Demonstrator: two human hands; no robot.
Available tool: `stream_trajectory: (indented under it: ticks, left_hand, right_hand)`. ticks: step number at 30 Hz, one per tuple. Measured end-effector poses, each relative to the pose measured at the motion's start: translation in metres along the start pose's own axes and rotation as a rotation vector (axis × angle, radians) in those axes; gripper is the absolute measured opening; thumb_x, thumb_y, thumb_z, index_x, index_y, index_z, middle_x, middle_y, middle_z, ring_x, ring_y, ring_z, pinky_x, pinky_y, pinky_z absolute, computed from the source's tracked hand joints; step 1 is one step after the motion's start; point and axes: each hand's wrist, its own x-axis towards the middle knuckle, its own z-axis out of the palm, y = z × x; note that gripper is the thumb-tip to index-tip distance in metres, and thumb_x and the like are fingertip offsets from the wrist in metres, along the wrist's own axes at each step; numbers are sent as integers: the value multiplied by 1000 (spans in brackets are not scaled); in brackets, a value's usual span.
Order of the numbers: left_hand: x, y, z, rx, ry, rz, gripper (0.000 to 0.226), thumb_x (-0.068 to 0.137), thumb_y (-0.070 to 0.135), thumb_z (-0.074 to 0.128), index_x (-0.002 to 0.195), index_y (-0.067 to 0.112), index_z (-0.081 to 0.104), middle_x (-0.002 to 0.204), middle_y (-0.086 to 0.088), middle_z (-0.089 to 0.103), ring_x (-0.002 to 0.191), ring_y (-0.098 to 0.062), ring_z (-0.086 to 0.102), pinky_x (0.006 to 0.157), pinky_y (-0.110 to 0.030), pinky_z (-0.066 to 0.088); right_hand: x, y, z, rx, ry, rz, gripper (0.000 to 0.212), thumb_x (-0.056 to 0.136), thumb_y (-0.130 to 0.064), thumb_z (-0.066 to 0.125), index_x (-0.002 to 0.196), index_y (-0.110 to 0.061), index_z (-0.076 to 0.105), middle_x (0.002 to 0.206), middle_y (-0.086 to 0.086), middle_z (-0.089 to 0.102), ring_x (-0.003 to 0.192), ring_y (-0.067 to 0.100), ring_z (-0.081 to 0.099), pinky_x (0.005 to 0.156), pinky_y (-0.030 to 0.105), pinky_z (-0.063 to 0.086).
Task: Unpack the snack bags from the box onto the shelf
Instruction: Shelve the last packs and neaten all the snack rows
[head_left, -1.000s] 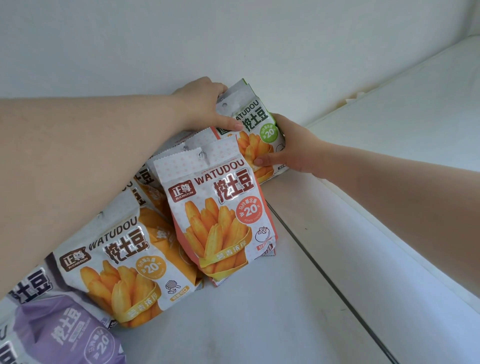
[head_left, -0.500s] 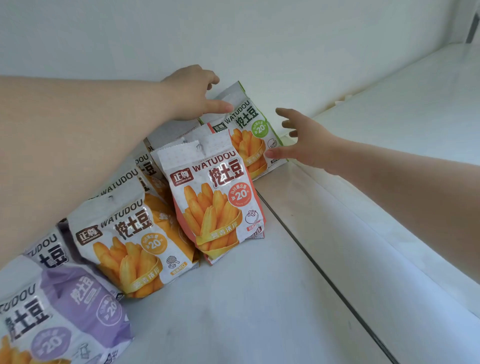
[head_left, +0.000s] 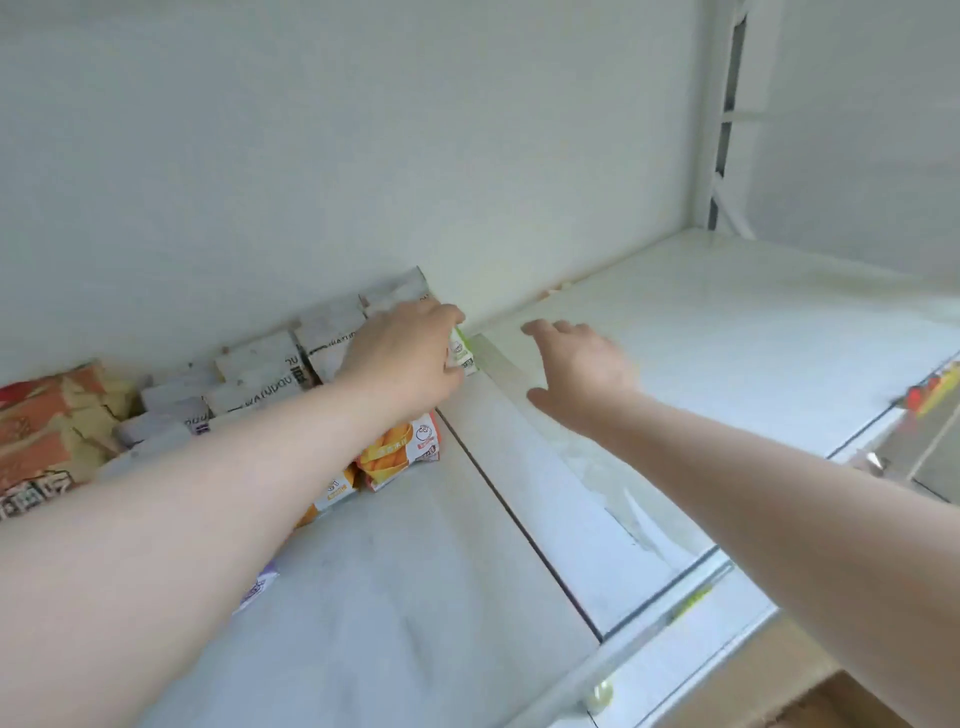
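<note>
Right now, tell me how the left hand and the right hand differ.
The left hand rests on the green-trimmed snack bag at the end of the row; the right hand touches no bag. The left hand's fingers curve down over the bag; the right hand's fingers are spread loosely above the bare shelf. Both reach forward with bare forearms.

Snack bags (head_left: 332, 343) in a row on shelf (head_left: 415, 597), against back wall (head_left: 363, 156)
</note>
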Motion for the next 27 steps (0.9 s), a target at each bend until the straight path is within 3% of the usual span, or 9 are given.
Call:
stream_trajectory:
  ticks: [5, 12, 19, 27]
  left_hand:
    - [-78, 59, -31, -113, -101, -42, 53, 85, 32, 57, 135, 20, 44, 133, -2, 52, 123, -25, 47, 96, -34, 39]
    - [-181, 132, -67, -251, -150, 39, 61, 90, 37, 53, 146, 23, 33, 143, 3, 44, 131, -19, 41, 106, -33, 32]
    - [-294, 177, -59, -314, -247, 141, 53, 89, 33, 53, 140, 25, 38, 134, 5, 49, 123, -20, 45, 101, -31, 35]
    - [-401, 229, -35, -376, -447, 181, 57, 92, 32, 50, 146, 22, 32, 143, 1, 44, 131, -22, 40, 104, -34, 32]
  right_hand:
    - [-95, 4, -52, -64, -89, 52, 67, 90, -26, 60, 149, -24, 29, 142, 2, 46, 133, 25, 39, 104, 35, 33]
    - [-221, -3, -104, -118, -132, 157, 68, 91, -28, 61, 150, -24, 28, 144, 1, 44, 134, 25, 38, 107, 36, 32]
    - [-362, -7, -103, -116, -175, 329, 64, 91, -32, 61, 147, -22, 33, 143, 2, 46, 133, 25, 41, 103, 35, 37]
    - [-503, -6, -82, -114, -247, 516, 60, 87, -24, 59, 143, -22, 39, 138, 0, 49, 127, 25, 44, 97, 33, 39]
